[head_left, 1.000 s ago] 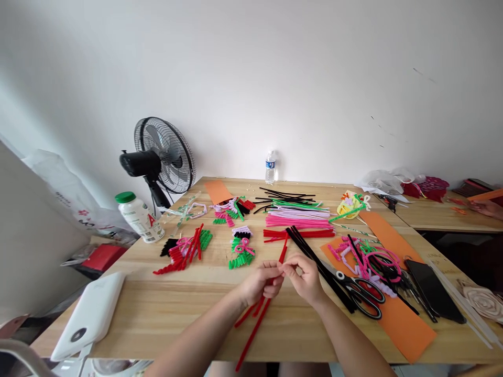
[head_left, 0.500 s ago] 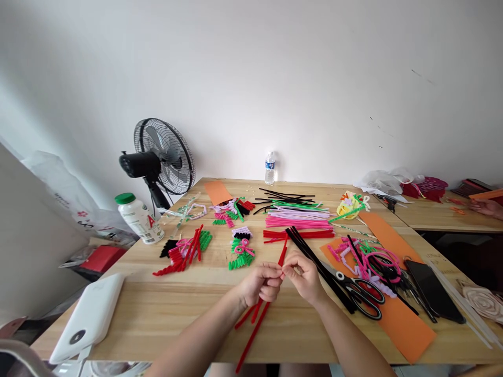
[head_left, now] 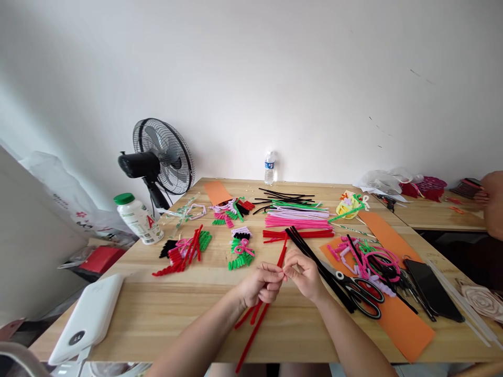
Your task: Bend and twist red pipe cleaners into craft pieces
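My left hand (head_left: 262,283) and my right hand (head_left: 304,274) meet fingertip to fingertip over the front middle of the wooden table (head_left: 157,314). Both pinch red pipe cleaners (head_left: 255,327) that run from the fingers down toward the table's near edge and up past my right hand. Black pipe cleaners (head_left: 314,256) lie just right of my right hand, beside black-handled scissors (head_left: 359,293).
Piles of pink, green, red and black pipe cleaners (head_left: 298,217) cover the table's middle. Orange paper (head_left: 401,319), a dark phone (head_left: 432,290), a white power bank (head_left: 90,314), a bottle (head_left: 137,217), a fan (head_left: 161,157) and a water bottle (head_left: 269,167) stand around. Another person's arm (head_left: 493,204) shows at far right.
My hands stay together on the red pipe cleaners, shifted slightly. At the far right another person's arm has come further into view.
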Demonstrator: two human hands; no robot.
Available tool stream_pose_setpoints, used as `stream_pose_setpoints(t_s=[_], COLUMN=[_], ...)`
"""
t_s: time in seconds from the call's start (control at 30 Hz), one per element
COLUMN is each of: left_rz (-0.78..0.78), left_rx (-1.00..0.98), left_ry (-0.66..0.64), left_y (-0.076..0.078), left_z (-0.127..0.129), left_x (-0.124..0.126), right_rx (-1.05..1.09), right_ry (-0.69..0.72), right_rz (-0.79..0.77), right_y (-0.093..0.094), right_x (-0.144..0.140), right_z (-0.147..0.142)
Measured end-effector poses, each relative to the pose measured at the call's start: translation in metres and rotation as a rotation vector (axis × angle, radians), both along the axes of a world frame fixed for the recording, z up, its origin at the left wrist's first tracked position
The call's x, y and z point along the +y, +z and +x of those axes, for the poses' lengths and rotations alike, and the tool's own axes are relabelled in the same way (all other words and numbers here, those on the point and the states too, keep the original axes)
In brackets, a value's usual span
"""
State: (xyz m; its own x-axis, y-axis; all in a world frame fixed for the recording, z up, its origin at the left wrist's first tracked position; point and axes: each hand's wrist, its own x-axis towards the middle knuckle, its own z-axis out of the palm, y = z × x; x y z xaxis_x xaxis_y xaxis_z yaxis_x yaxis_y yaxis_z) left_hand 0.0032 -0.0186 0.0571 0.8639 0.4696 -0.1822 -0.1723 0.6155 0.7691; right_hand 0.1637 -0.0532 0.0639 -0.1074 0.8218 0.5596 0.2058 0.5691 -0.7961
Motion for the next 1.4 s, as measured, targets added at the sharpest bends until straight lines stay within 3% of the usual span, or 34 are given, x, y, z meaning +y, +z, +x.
stream_pose_setpoints(t_s=[0.13,0.27,0.37,0.5,0.63,0.8,1.03,1.13,1.2,1.3,1.33,1.4], left_rz=[0.072,0.274,0.341,0.381,0.41,0.333,0.485,0.636,0.812,1.055,1.095,1.035], left_rx=[-0.013,0.116,0.182,0.187,0.226,0.199,0.494,0.547,0.649,1.057,1.219,1.517], left_ry=[-0.072,0.081,0.137,0.108,-0.041,-0.032,-0.027,0.16,0.463,0.961,1.031,1.061], left_y=[0.001,0.004,0.004,0.0,-0.003,0.001,-0.002,-0.001,0.005,0.015,0.017,0.016], left_z=[-0.003,-0.004,-0.007,-0.012,-0.013,-0.01,-0.002,-0.004,-0.018,-0.061,-0.079,-0.115], left_x=[0.002,0.006,0.012,0.019,0.018,0.015,0.015,0.022,0.034,0.06,0.068,0.08], right_rx=[0.022,0.132,0.241,0.31,0.324,0.433,0.42,0.424,0.385,0.239,0.171,0.013], right_ry=[-0.105,-0.372,-0.489,-0.525,-0.512,-0.579,-0.612,-0.579,-0.534,-0.484,-0.473,-0.457], right_rz=[0.013,-0.065,-0.126,-0.139,-0.121,-0.139,-0.116,-0.154,-0.187,-0.264,-0.291,-0.331], right_y=[-0.001,-0.004,-0.006,-0.011,-0.012,-0.007,-0.009,-0.011,-0.013,-0.021,-0.025,-0.034], right_x=[0.0,0.008,0.015,0.02,0.021,0.024,0.027,0.029,0.032,0.037,0.038,0.041], right_z=[0.001,0.016,0.029,0.035,0.035,0.038,0.036,0.038,0.04,0.041,0.04,0.037])
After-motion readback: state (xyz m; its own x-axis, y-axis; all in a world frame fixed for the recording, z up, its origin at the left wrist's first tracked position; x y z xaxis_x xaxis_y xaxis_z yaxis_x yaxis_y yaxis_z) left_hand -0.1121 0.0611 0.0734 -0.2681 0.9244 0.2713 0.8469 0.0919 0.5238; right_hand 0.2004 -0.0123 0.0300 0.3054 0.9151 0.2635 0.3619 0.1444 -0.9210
